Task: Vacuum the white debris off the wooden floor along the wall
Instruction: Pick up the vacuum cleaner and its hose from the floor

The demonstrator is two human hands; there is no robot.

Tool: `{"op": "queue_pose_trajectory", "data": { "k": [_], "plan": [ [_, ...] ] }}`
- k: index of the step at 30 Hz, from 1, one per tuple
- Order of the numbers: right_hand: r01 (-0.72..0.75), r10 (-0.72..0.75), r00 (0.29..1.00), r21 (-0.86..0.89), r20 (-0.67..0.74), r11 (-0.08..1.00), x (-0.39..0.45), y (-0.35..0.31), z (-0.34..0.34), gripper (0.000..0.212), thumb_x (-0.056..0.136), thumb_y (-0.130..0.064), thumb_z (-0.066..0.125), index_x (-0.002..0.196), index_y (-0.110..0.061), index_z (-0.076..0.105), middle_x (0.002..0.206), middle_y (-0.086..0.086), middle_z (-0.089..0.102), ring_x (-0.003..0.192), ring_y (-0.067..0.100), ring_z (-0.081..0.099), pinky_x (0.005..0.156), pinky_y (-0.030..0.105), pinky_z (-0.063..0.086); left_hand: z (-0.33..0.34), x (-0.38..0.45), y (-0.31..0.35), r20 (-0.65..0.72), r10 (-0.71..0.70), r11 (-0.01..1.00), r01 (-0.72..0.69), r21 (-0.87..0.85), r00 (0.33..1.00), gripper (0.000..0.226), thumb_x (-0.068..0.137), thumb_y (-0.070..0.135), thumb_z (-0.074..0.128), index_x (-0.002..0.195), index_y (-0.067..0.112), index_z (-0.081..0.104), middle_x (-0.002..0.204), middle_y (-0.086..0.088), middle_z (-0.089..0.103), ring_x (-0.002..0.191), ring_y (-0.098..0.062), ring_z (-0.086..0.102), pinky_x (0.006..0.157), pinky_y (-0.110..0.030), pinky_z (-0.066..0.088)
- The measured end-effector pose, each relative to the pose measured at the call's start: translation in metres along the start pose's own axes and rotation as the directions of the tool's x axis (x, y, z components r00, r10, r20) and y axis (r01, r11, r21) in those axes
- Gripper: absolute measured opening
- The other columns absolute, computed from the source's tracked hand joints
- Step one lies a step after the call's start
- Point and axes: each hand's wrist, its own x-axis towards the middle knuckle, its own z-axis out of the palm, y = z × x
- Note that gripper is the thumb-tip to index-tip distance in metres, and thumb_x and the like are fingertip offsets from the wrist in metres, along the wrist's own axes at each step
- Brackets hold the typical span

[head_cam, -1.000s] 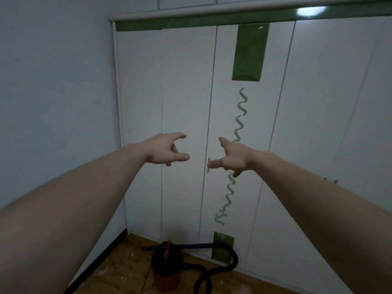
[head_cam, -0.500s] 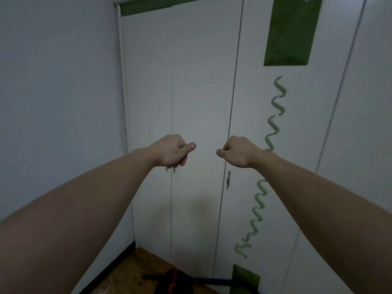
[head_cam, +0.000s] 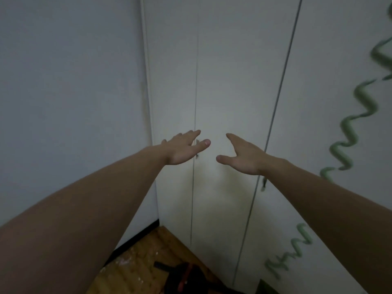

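Wooden floor (head_cam: 135, 270); two hands, one vacuum (head_cam: 182, 279).

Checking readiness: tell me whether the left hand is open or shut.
Open: the left hand has straight, spread fingers and holds nothing, raised before the white doors.

Wooden floor (head_cam: 146, 251) in bottom corner: warm brown wood w/ visible grain, low sheen, speckled w/ chalky matt white debris (head_cam: 124, 261) near the black skirting strip (head_cam: 135, 238), which looks smooth. Left wall (head_cam: 70, 92): flat matt paint. Wardrobe doors (head_cam: 233, 92): smooth white panels, faint satin sheen. Green squiggle (head_cam: 350, 132) on door looks matt. Vacuum (head_cam: 182, 276) at floor's bottom edge: dark body, prob. plastic, blurred.
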Motion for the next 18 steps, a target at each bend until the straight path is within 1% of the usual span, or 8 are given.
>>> {"op": "queue_pose_trajectory", "data": {
  "k": [2,4,6,8,9,12,15,18],
  "plan": [
    [0.001,-0.001,1.0,-0.007,0.005,1.0,0.011,0.015,0.032,0.095,0.1,-0.057,0.057,0.168,-0.013,0.007,0.177,0.003,0.009,0.161,0.02,0.015,0.127,0.033,0.015,0.031,0.009,-0.019,-0.012,-0.004,0.999,0.005,0.036,1.0,0.104,0.08,0.09,0.014,0.166,0.031,0.012,0.174,0.004,0.009,0.16,-0.022,0.007,0.126,-0.06,0.008],
    [-0.015,0.015,1.0,-0.003,0.02,1.0,0.019,0.031,0.074,0.096,0.1,-0.057,0.058,0.168,-0.013,0.007,0.176,0.003,0.01,0.16,0.022,0.019,0.126,0.033,0.017,0.07,0.014,-0.041,-0.004,0.005,0.998,-0.005,0.063,1.0,0.099,0.085,0.087,0.015,0.166,0.03,0.016,0.174,0.004,0.014,0.16,-0.022,0.01,0.125,-0.06,0.009],
    [-0.011,0.011,0.999,0.014,0.032,1.0,0.023,0.044,0.123,0.096,0.1,-0.058,0.058,0.168,-0.014,0.008,0.176,0.003,0.01,0.159,0.023,0.022,0.125,0.034,0.019,0.116,0.014,-0.069,0.008,0.006,0.998,-0.006,0.058,1.0,0.089,0.094,0.083,0.018,0.165,0.03,0.019,0.173,0.005,0.018,0.159,-0.02,0.013,0.125,-0.059,0.01],
    [-0.009,0.008,0.999,0.026,0.037,1.0,0.021,0.053,0.165,0.095,0.1,-0.057,0.058,0.168,-0.013,0.009,0.176,0.003,0.011,0.159,0.023,0.022,0.125,0.034,0.019,0.156,0.007,-0.093,0.006,-0.008,0.999,0.008,0.033,1.0,0.083,0.098,0.079,0.021,0.165,0.03,0.022,0.172,0.005,0.021,0.159,-0.02,0.016,0.126,-0.059,0.011],
    [-0.011,0.009,0.999,0.034,0.047,0.999,0.019,0.056,0.183,0.095,0.1,-0.057,0.058,0.168,-0.013,0.009,0.176,0.003,0.011,0.159,0.022,0.021,0.125,0.034,0.019,0.172,0.002,-0.102,0.01,-0.018,1.0,0.018,0.018,1.0,0.084,0.097,0.079,0.021,0.165,0.03,0.023,0.172,0.004,0.023,0.158,-0.021,0.019,0.126,-0.058,0.012],
    [0.005,-0.008,0.997,0.041,0.08,0.999,0.011,0.08,0.278,0.095,0.099,-0.056,0.06,0.168,-0.014,0.01,0.176,0.003,0.012,0.16,0.022,0.019,0.124,0.034,0.019,0.254,-0.017,-0.154,0.05,-0.044,0.999,0.042,0.028,0.998,0.087,0.095,0.082,0.021,0.164,0.029,0.025,0.17,0.002,0.027,0.156,-0.024,0.025,0.125,-0.058,0.016],
    [-0.006,0.002,0.996,0.044,0.093,0.999,0.001,0.105,0.355,0.096,0.099,-0.057,0.06,0.168,-0.014,0.01,0.176,0.003,0.012,0.16,0.022,0.018,0.125,0.036,0.019,0.317,-0.034,-0.196,0.021,-0.065,0.998,0.065,-0.023,0.998,0.093,0.091,0.086,0.022,0.162,0.027,0.03,0.168,-0.001,0.032,0.153,-0.026,0.032,0.123,-0.058,0.023],
    [-0.019,0.014,0.992,0.038,0.125,0.999,-0.015,0.136,0.433,0.097,0.098,-0.059,0.06,0.168,-0.014,0.009,0.176,0.004,0.012,0.16,0.023,0.017,0.126,0.037,0.018,0.389,-0.052,-0.234,0.024,-0.087,0.996,0.087,-0.031,0.996,0.081,0.098,0.076,0.025,0.161,0.025,0.031,0.166,-0.004,0.036,0.149,-0.029,0.037,0.121,-0.056,0.028]
  ]
}}
